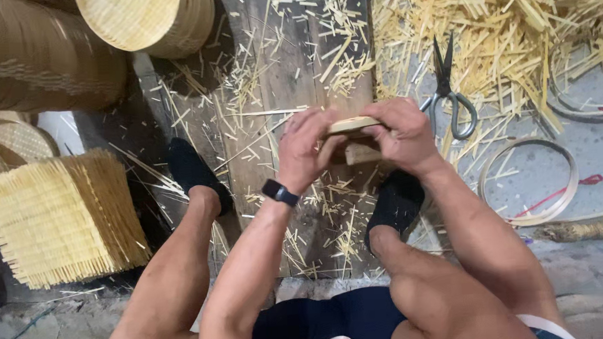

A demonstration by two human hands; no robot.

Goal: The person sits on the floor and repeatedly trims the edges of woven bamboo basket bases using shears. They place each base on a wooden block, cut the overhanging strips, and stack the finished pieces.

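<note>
My left hand (305,147) and my right hand (400,135) both grip a small round bamboo piece (351,125), seen edge-on, held between them above a worn wooden board (276,74). A small wooden block (361,152) shows just under the piece. A black watch (279,192) sits on my left wrist. My feet in black shoes (193,170) rest on either side of the board. Grey scissors (448,89) lie on the floor just right of my right hand.
Stacks of woven bamboo lids (139,18) stand at top left. A block of square woven mats (60,216) lies at left. A heap of bamboo offcuts (507,28) fills the top right. A bamboo hoop (530,178) lies at right.
</note>
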